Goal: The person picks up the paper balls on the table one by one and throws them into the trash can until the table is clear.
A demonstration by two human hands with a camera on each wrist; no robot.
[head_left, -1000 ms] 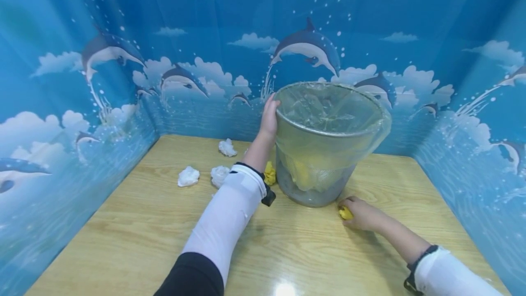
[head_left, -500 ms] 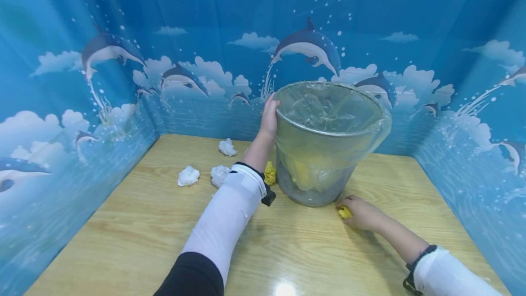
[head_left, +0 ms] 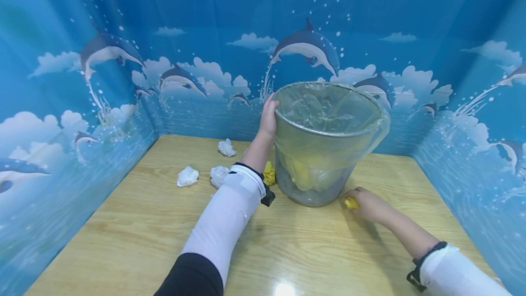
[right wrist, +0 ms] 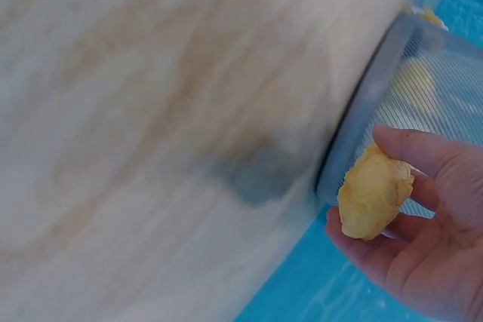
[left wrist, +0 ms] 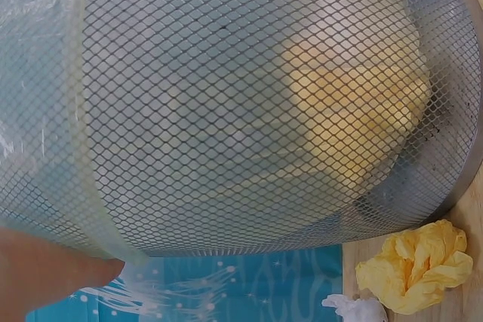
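A wire-mesh wastebasket (head_left: 304, 182) stands on the table, lined with a translucent bag (head_left: 328, 143) folded over its rim. My left hand (head_left: 269, 115) rests against its left side near the rim, and its thumb (left wrist: 68, 265) touches the bag in the left wrist view. Right of the base, my right hand (head_left: 370, 205) pinches a crumpled yellow paper ball (right wrist: 371, 194) between thumb and fingers, just above the table. Yellow and white wads (left wrist: 362, 103) show through the mesh. Another yellow paper ball (head_left: 269, 173) lies left of the base, partly behind my left forearm.
Several crumpled white paper balls (head_left: 188, 177) lie on the left half of the wooden table (head_left: 135, 236). A blue dolphin-print curtain (head_left: 222, 22) encloses the back and both sides. My left forearm crosses the table's middle.
My right hand has shifted slightly right and away from the wastebasket's base, with the yellow paper ball in its fingers. The left hand and the wastebasket stay put.
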